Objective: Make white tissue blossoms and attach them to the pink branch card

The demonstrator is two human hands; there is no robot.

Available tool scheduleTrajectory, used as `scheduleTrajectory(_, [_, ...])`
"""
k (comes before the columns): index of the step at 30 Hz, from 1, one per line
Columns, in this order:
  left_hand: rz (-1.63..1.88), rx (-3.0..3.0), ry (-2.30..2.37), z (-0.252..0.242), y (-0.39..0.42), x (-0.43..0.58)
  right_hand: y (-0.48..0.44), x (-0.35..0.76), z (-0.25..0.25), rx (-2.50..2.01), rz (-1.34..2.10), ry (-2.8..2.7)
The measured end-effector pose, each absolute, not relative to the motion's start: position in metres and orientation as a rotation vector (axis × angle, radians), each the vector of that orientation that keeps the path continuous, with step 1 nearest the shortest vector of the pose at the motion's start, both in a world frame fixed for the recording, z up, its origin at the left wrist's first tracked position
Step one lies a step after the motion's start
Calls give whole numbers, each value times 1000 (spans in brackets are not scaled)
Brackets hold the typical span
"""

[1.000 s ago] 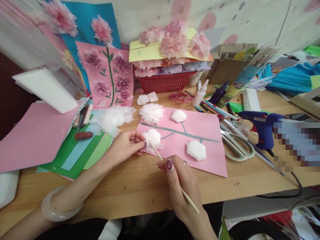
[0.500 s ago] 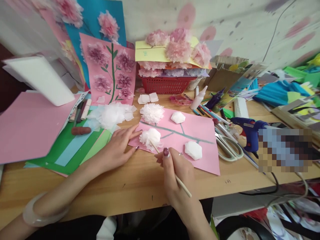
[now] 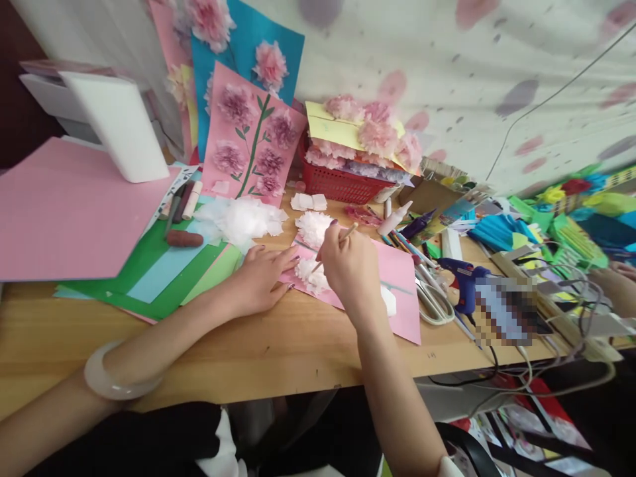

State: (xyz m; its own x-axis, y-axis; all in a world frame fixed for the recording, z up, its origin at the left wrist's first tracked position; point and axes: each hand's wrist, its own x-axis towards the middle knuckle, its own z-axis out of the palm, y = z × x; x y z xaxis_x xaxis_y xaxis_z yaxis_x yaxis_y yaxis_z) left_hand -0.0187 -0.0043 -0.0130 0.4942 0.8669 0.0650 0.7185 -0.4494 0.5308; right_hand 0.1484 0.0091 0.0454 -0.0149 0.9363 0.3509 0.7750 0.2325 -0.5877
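My right hand grips a thin wooden stick, its tip against a white tissue-paper flower. This flower lies on a pink sheet with a green stem painted across it. My left hand rests flat, fingers spread, with its fingertips at the sheet's left edge beside the flower. A second, fluffier white flower sits farther back on the sheet. Partly behind my right wrist shows a white folded tissue piece. Loose white tissue is heaped behind my left hand.
Scissors and a blue glue gun lie to the right, near cables. A red basket of paper flowers stands behind. Green sheets and a large pink sheet are at left. Another person's hand shows far right.
My right hand has turned and moved up and forward, so the stick now comes at the flower from the right. My left hand stays at the sheet's edge. The camera view has tilted and shifted right.
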Motion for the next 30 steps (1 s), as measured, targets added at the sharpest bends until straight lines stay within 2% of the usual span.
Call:
scheduleTrajectory(8, [414,2367,1320,-14,-7,-20,-8,171,48,-1575,620,-1559])
scheduleTrajectory(30, [490,2401,1315,-20,-5,-22,-20,177,37,-1483,674,-1452])
